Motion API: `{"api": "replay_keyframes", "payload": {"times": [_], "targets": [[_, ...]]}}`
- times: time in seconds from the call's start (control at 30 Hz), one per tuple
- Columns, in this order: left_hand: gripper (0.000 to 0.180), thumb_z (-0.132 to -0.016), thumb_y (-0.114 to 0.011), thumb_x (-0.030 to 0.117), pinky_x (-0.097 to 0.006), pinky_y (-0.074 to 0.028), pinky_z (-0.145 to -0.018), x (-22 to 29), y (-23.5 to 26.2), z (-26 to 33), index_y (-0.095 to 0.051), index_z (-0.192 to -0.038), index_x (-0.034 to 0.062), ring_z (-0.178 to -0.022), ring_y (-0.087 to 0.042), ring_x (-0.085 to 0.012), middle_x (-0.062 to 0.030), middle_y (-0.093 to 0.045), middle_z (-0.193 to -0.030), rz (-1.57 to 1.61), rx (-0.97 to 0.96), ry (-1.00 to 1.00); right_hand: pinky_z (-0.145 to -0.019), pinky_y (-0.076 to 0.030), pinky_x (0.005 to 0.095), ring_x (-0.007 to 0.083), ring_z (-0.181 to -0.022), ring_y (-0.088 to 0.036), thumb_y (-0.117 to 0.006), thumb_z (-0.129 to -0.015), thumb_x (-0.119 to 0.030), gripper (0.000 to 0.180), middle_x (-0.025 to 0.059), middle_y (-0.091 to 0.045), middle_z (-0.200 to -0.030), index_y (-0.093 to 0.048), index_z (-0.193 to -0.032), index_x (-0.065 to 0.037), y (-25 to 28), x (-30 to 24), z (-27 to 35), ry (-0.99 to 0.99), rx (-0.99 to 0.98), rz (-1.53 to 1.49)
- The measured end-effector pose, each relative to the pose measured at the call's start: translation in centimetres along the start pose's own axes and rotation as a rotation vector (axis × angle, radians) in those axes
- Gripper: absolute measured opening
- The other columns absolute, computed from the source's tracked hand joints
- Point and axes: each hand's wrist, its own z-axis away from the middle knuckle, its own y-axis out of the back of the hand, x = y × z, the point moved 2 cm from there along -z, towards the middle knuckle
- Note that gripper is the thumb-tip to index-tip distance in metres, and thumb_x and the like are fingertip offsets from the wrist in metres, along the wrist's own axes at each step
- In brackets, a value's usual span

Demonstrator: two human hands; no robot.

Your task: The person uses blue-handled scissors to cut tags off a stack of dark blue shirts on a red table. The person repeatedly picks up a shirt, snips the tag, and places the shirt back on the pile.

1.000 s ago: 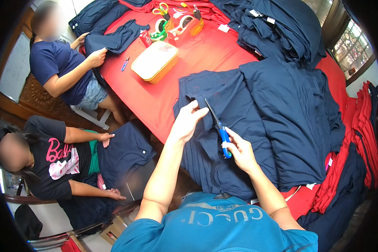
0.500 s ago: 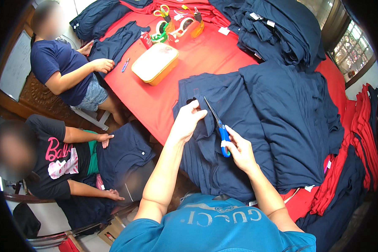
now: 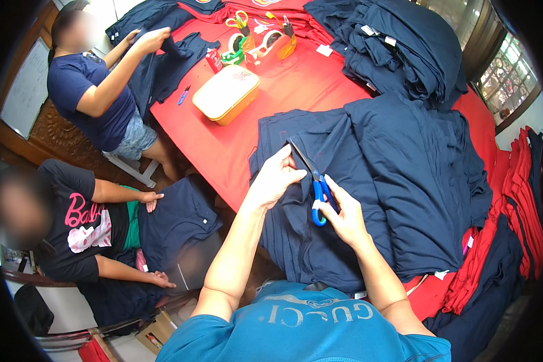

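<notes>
My right hand (image 3: 344,216) grips blue-handled scissors (image 3: 317,205), a finger and thumb at the loops. Their dark blades point away from me and up to the left, and the tip lies beside the fingertips of my left hand (image 3: 276,180). That hand is closed in a pinch on an edge of navy cloth (image 3: 392,181), which lies spread in layers across the near part of the table. Exactly what the pinching fingertips hold is partly hidden by them.
On the red-covered table (image 3: 178,142) stand a lidded yellow box (image 3: 226,93), tape dispensers (image 3: 234,51) and small blue snips (image 3: 184,95). A navy garment pile (image 3: 404,54) rises far right; red garments (image 3: 519,193) hang right. Two people handle navy garments (image 3: 184,208) at left.
The scissor handles have spread wider, and the blade tip has come closer to my left fingertips. The far-left person has raised a navy garment off the table.
</notes>
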Motion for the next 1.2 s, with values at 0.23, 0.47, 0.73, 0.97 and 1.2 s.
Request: {"api": "replay_keyframes", "payload": {"times": [0.23,0.47,0.73,0.97,1.2], "targets": [[0.058,-0.081,-0.068,0.003,-0.024,-0.048,-0.082,-0.1,0.0,0.0,-0.048,-0.136,0.0042,-0.09,-0.057,-0.0089,-0.0026,-0.061,-0.104,-0.014,0.01,0.017,-0.073,-0.052,0.0249,0.0145,-0.094,-0.064,-0.066,-0.09,-0.014,0.056,0.0152,-0.063,-0.12,-0.046,-0.139,0.003,0.0,0.6,0.0,-0.081,-0.025,-0.144],[0.06,-0.082,-0.069,0.005,-0.024,-0.048,-0.08,-0.5,0.5,0.1,-0.046,-0.138,0.0048,-0.089,-0.057,-0.0091,-0.0019,-0.06,-0.101,-0.035,-0.002,0.014,-0.06,-0.05,0.0218,0.0068,-0.066,-0.058,-0.064,-0.09,-0.011,0.053,0.0067,-0.065,-0.092,-0.048,-0.138,0.003,0.0,-0.5,-0.1,-0.283,-0.049,-0.348],[0.039,-0.083,-0.065,-0.004,-0.022,-0.046,-0.071,0.4,0.8,0.6,-0.05,-0.118,0.0003,-0.08,-0.054,-0.0073,-0.0023,-0.053,-0.089,-0.071,0.026,0.01,-0.052,-0.054,0.026,0.0137,-0.061,-0.061,-0.055,-0.099,-0.016,0.043,0.0121,-0.064,-0.088,-0.047,-0.137,0.002,-0.1,-0.6,0.2,-0.377,-0.146,-0.773],[0.054,-0.082,-0.067,-0.001,-0.023,-0.047,-0.076,0.3,1.1,1.4,-0.047,-0.132,-0.0033,-0.083,-0.054,-0.0081,-0.0019,-0.052,-0.091,-0.318,0.01,0.017,-0.056,-0.053,0.0255,0.0143,-0.064,-0.062,-0.058,-0.096,-0.014,0.049,0.0104,-0.063,-0.087,-0.044,-0.139,0.004,0.1,-2.3,0.7,-0.268,-0.097,-0.561],[0.036,-0.082,-0.067,0.007,-0.034,-0.052,-0.08,0.6,6.0,0.3,-0.066,-0.118,0.0051,-0.088,-0.063,-0.0225,-0.0124,-0.065,-0.097,-0.946,0.752,-0.445,-0.06,-0.055,0.0294,0.0185,-0.069,-0.064,-0.058,-0.097,-0.017,0.052,0.0146,-0.063,-0.093,-0.041,-0.141,0.003,1.4,-5.2,4.1,-0.268,-0.144,-0.849]]}}
